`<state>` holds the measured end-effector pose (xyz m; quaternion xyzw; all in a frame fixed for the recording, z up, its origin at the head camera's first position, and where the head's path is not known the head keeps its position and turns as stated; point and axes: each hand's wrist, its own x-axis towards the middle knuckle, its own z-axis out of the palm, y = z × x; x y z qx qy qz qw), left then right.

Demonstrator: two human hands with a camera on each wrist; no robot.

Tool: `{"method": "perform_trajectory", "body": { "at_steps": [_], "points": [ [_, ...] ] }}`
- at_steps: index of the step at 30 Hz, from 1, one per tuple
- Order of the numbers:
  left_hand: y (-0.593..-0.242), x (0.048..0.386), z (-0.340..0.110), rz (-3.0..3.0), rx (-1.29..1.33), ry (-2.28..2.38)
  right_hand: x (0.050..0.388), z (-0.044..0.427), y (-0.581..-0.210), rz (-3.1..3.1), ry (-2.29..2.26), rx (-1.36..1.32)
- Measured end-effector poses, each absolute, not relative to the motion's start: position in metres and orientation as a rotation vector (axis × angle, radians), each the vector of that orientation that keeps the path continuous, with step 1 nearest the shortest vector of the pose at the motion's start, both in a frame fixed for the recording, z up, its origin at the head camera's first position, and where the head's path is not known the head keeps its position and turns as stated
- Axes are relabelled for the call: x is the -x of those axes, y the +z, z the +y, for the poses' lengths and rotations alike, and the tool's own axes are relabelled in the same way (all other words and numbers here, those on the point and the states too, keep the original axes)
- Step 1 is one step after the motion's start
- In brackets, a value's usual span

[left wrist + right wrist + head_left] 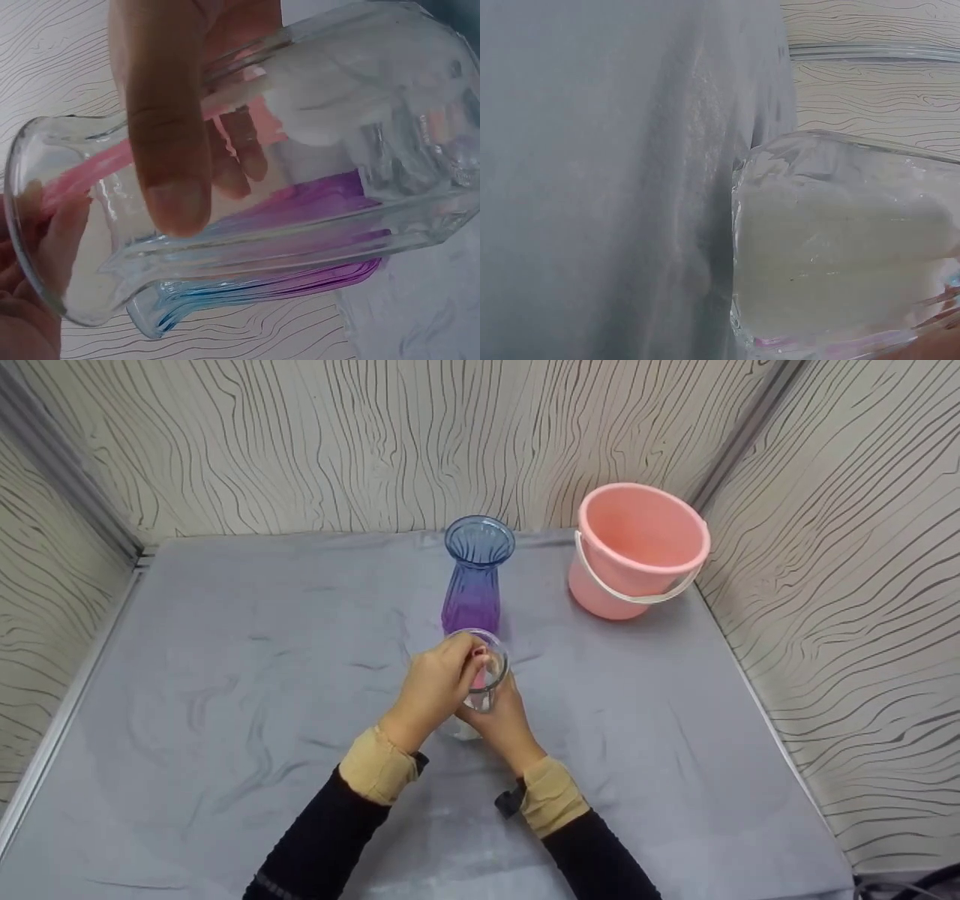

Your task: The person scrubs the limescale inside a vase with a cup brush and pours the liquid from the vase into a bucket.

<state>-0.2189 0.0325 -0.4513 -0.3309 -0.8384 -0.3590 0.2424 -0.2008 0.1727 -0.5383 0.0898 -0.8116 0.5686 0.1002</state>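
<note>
A clear glass vase stands tilted between the two hands, its flared mouth at the left in the left wrist view. My right hand grips its body, the thumb lying across the glass in the left wrist view. At the mouth, my left hand pinches the pink handle of a cleaning brush. The brush's whitish head shows blurred inside the vase. In the right wrist view, the thick vase base faces the camera and only a bit of the right hand shows at the lower right corner.
A ribbed glass vase, blue fading to purple, stands upright just behind the hands. Farther right is a pink bucket with a white handle. Grey cloth covers the table, and patterned panels enclose it at the back and sides.
</note>
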Motion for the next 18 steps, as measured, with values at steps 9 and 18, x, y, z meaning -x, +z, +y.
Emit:
{"method": "perform_trajectory", "body": {
  "at_steps": [9,18],
  "points": [
    [-0.457,0.214,0.038,-2.247,0.897,-0.822,0.199,0.174,-0.538,-2.426,1.673,-0.24],
    [-0.465,0.215,0.04,-2.103,0.906,-0.816,0.198,0.176,-0.538,-2.438,1.644,-0.265]
  ]
}}
